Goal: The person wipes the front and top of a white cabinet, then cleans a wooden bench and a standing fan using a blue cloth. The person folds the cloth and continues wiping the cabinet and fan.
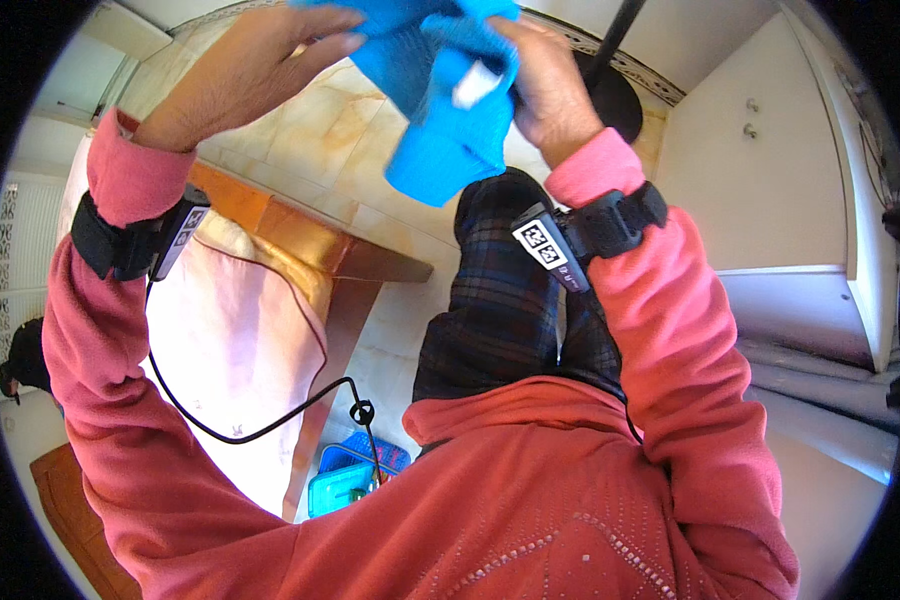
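Observation:
A bright blue knit garment [450, 150] hangs between my hands at the top of the view, above the tiled floor. It has a folded band at its lower end and a small white patch [478, 84]. My right hand [547, 82] grips its right side, with the fingers partly hidden by the cloth. My left hand [277, 64] is at the upper left edge of the garment, its thumb and fingers against the cloth and a little blurred. The top of the garment runs out of the picture.
A pinkish white cloth [225, 330] covers a wooden-edged piece of furniture [360, 255] to my left. Blue plastic baskets [345, 476] stand beside it. On the right is a white cabinet [765, 187]. A black pole [615, 37] rises from a round base [619, 101]. A black cable [270, 431] hangs by my left arm.

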Motion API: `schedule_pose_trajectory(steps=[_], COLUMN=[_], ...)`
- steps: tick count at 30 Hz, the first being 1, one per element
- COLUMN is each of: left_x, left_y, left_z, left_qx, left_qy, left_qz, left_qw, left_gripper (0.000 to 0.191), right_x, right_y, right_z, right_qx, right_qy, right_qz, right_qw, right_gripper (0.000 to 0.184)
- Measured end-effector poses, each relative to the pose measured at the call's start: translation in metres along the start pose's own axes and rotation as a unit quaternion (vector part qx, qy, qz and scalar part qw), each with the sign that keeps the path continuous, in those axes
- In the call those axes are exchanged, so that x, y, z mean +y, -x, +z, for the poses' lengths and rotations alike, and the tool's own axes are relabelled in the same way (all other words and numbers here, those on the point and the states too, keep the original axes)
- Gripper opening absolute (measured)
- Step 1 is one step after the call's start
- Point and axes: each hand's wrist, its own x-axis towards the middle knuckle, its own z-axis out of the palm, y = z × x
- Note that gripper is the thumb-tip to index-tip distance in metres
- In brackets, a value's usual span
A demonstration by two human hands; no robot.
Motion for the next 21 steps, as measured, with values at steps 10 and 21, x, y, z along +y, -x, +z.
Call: schedule_pose_trajectory(steps=[10, 21], left_x=[-0.143, -0.145], left_y=[0.150, 0.159], left_z=[0.125, 0.140], left_qx=[-0.100, -0.064], left_qy=[-0.090, -0.075], left_qz=[-0.031, -0.046], left_qw=[0.990, 0.994], left_gripper=[0.031, 0.034], right_x=[0.125, 0.148], right_y=[0.015, 0.040], right_z=[0.125, 0.106], right_qx=[-0.276, -0.243], right_qy=[0.466, 0.208], right_qz=[-0.260, 0.123], right_qw=[0.800, 0.939], right_gripper=[0.025, 0.028])
